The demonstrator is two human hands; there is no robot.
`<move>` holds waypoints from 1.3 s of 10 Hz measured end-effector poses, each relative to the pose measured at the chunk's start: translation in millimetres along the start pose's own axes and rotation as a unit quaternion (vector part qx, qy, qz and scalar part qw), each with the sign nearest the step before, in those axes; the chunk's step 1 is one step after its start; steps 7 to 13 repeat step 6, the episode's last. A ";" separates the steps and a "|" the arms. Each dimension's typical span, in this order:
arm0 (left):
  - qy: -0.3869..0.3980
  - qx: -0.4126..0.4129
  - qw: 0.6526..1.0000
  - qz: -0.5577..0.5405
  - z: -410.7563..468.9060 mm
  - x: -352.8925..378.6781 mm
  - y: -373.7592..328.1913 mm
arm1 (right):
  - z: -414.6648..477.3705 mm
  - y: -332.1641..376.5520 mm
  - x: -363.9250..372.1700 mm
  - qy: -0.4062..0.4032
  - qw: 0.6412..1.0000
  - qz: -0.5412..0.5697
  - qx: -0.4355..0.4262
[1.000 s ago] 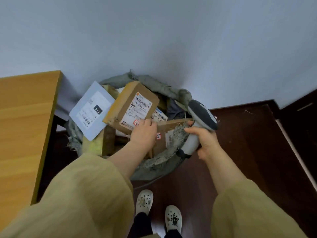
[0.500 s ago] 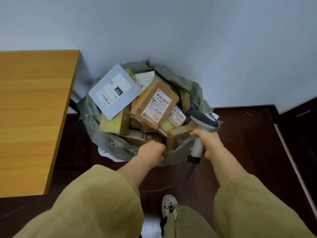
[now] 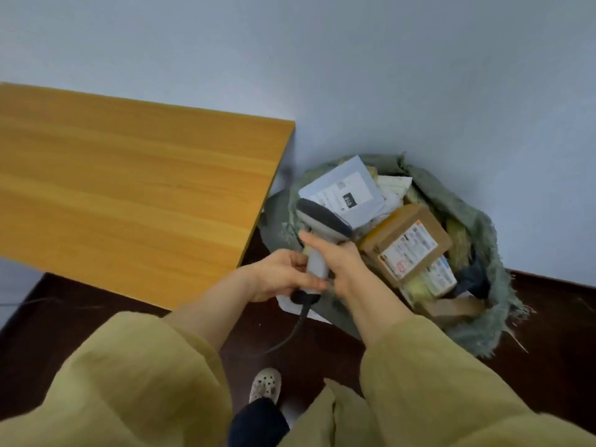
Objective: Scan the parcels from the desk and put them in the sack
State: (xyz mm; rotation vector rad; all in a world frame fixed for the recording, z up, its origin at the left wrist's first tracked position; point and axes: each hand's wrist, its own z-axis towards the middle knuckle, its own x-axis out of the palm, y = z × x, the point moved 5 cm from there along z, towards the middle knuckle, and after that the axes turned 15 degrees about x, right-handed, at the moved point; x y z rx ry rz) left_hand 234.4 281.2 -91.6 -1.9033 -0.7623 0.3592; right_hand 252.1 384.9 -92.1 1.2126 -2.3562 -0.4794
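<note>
Holding the scanner (image 3: 322, 221) now with two hands, the person turns back toward the desk (image 3: 129, 188). The right hand (image 3: 346, 266) grips the handle as before, and the left hand (image 3: 279, 277), which half a second ago was at the rim of the sack (image 3: 483, 240), has come over and curls its fingers round the lower handle. The brown box (image 3: 406, 245) and the grey mailer (image 3: 350, 191) lie on top of the pile in the sack, no hand on them. I judge this drop finished. The visible part of the desk shows no parcel, so few may remain.

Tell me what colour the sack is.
The sack is grey-green; the head view shows it best.
</note>
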 end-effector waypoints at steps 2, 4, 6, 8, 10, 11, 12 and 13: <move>-0.232 -0.059 0.937 0.256 -45.8 -177.8 20.3 | 34.2 -11.3 152.6 0.074 0.983 -0.165 0.042; -0.200 -0.126 0.870 0.434 -29.5 -263.4 31.6 | 58.0 -5.1 223.0 0.027 0.977 -0.211 0.002; -0.278 -0.079 0.870 0.400 -44.3 -284.2 22.2 | -49.0 55.0 225.0 0.049 0.955 -0.168 -0.241; -0.278 -0.079 0.870 0.400 -44.3 -284.2 22.2 | -49.0 55.0 225.0 0.049 0.955 -0.168 -0.241; -0.278 -0.079 0.870 0.400 -44.3 -284.2 22.2 | -49.0 55.0 225.0 0.049 0.955 -0.168 -0.241; -0.278 -0.079 0.870 0.400 -44.3 -284.2 22.2 | -49.0 55.0 225.0 0.049 0.955 -0.168 -0.241; -0.278 -0.079 0.870 0.400 -44.3 -284.2 22.2 | -49.0 55.0 225.0 0.049 0.955 -0.168 -0.241; -0.278 -0.079 0.870 0.400 -44.3 -284.2 22.2 | -49.0 55.0 225.0 0.049 0.955 -0.168 -0.241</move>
